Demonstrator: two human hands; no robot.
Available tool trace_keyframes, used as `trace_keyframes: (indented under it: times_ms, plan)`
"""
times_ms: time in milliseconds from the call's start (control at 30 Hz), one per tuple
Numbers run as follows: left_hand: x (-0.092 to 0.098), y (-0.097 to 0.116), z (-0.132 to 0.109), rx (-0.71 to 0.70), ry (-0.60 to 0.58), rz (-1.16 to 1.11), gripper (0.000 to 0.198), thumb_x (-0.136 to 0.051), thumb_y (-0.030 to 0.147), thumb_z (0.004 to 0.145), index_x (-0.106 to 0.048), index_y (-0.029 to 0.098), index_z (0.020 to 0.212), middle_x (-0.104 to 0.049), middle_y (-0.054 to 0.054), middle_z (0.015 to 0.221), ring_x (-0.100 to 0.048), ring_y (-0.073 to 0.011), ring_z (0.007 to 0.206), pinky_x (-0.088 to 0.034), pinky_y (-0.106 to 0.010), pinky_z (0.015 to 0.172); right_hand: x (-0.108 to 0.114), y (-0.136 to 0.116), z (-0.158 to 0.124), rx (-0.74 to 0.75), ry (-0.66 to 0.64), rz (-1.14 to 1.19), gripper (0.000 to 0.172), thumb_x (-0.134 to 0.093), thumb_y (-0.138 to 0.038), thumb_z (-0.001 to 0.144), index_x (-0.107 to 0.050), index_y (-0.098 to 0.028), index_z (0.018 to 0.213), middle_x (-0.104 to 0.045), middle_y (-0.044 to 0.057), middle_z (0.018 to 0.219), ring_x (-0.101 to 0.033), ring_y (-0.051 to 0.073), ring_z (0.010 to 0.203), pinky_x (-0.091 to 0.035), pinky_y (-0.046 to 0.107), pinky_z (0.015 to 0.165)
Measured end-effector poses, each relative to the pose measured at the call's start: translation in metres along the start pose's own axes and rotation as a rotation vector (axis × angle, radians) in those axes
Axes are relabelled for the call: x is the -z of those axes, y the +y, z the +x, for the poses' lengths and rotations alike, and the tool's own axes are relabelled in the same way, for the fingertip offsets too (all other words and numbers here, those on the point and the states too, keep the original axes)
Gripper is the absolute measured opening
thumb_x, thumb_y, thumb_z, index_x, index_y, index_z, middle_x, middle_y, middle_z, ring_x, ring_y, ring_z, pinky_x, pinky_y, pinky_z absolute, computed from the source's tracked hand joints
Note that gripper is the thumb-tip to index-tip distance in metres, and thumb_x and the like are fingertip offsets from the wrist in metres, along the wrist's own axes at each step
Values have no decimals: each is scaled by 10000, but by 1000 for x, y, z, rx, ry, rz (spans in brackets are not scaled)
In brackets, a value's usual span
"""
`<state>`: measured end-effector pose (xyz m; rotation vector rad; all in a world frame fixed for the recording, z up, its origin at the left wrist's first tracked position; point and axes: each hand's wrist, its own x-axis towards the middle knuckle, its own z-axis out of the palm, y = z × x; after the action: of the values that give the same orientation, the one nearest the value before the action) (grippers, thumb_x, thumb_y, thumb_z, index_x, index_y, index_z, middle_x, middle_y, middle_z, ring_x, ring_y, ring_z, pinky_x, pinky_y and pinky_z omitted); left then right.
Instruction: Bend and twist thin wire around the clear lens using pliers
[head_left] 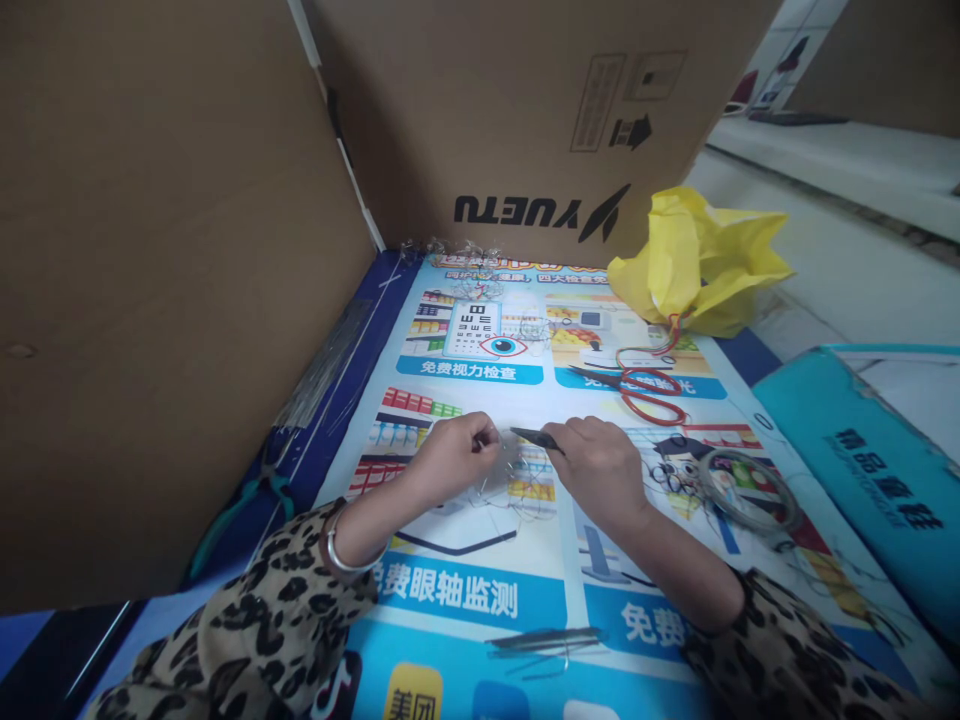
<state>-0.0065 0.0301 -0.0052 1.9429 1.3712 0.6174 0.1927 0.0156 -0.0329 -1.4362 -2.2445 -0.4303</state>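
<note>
In the head view my left hand (461,450) is closed in a pinch at the middle of the printed sheet, on thin bent wire (495,482) that loops out below its fingers. My right hand (600,468) wraps round a dark tool with a narrow pointed nose (534,438); its handles are hidden in the palm. The tool's tip points left, close to the wire and the left fingertips; whether it touches the wire I cannot tell. Red-handled scissors (651,396) lie beyond my right hand. A bundle of straight wires (547,640) rests nearer to me, between my forearms.
Cardboard walls (525,110) stand at the left and back. Teal-handled pliers (266,488) and more straight wires (319,375) lie at left. A yellow bag (686,265), a wire coil (750,495) and a turquoise box (862,470) are at right. Tangled wire pieces (469,255) sit at the back.
</note>
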Motion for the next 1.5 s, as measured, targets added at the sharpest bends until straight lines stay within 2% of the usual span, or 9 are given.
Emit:
trace_keyframes:
  times_ms: [400,633,867,1500]
  plan:
    - [-2,-4,2,-11,21,-18,56,-509,150,706,-552,167,673,-574,34,619,-501,-85,553,-347,-181,517,-5,-2,-3,-81,-21,167,101,-564,-186,776,-658,-198,810,-636,16,701,-550,164,711,-347,269,680]
    - [0,-2,2,11,-20,-77,141,-518,161,732,-651,159,778,-667,-11,725,-576,-116,644,-417,-194,573,-8,-1,-5,-105,-16,226,109,-553,-208,796,-660,-197,818,-657,23,728,-575,168,728,-376,266,693]
    - [4,-2,4,-12,-53,-79,189,-502,127,731,-681,165,774,-686,-16,782,-598,-125,701,-443,-199,609,-12,0,-6,-141,-27,258,125,-539,-226,804,-657,-201,838,-671,32,763,-589,175,747,-394,267,685]
    - [1,-8,4,-23,-60,-141,148,-481,146,694,-629,158,704,-616,9,690,-530,-101,629,-396,-186,565,-15,0,-8,-202,-76,314,133,-536,-220,794,-656,-204,848,-666,35,797,-594,182,775,-418,276,696]
